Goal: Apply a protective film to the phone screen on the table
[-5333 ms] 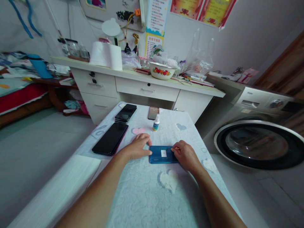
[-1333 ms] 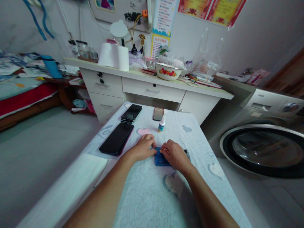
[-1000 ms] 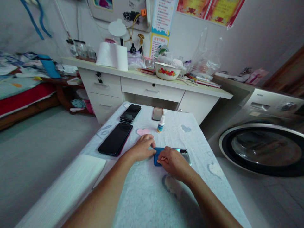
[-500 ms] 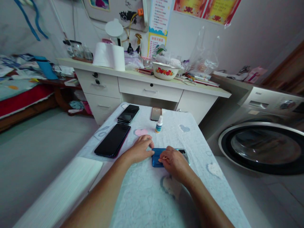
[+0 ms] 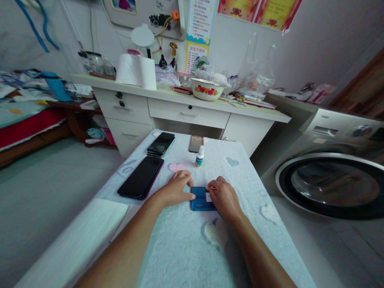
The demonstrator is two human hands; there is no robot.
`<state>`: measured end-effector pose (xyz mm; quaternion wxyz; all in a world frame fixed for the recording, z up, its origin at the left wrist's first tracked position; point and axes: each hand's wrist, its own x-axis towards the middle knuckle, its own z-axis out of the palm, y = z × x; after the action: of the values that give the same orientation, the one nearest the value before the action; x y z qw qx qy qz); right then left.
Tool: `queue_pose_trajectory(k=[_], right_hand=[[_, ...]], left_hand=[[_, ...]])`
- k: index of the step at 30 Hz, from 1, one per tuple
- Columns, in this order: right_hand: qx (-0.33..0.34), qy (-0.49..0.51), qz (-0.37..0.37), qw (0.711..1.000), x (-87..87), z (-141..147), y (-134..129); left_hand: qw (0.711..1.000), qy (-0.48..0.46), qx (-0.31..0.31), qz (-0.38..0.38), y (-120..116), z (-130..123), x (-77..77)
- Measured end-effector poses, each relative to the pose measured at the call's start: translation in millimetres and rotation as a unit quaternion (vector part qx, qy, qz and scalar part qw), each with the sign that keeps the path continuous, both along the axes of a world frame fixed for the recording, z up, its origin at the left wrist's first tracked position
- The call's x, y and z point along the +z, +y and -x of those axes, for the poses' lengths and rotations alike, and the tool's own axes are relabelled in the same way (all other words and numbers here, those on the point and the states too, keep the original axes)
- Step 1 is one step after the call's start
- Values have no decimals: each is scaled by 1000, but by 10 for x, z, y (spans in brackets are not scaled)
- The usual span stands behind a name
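Note:
A blue phone lies face down on the cloth-covered table, its back upward and a small white patch showing beside my right hand. My left hand grips the phone's left end, thumb and fingers at its edge. Closed fingers of my right hand press on the phone's back and cover its right part. Whatever they pinch is too small to make out. Beyond the hands stands a small white spray bottle with a coloured label.
At left lie a large black phone and a stack of phones. A brownish phone or case rests at the table's far end. Behind is a white desk; a washing machine stands right.
My right hand has shifted right and away from me along the phone, baring more of the blue back and the white patch. My left hand keeps its hold.

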<state>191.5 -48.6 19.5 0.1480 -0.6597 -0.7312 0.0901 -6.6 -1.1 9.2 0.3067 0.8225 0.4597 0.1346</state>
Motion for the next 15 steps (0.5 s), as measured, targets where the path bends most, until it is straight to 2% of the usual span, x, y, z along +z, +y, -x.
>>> queue_pose_trajectory(k=[8, 15], right_hand=[[48, 45, 39, 997, 32, -97, -59], [114, 75, 48, 990, 24, 16, -170]], left_hand=[[1000, 2, 5, 2, -23, -18, 24], [1000, 1, 22, 0, -30, -31, -3]])
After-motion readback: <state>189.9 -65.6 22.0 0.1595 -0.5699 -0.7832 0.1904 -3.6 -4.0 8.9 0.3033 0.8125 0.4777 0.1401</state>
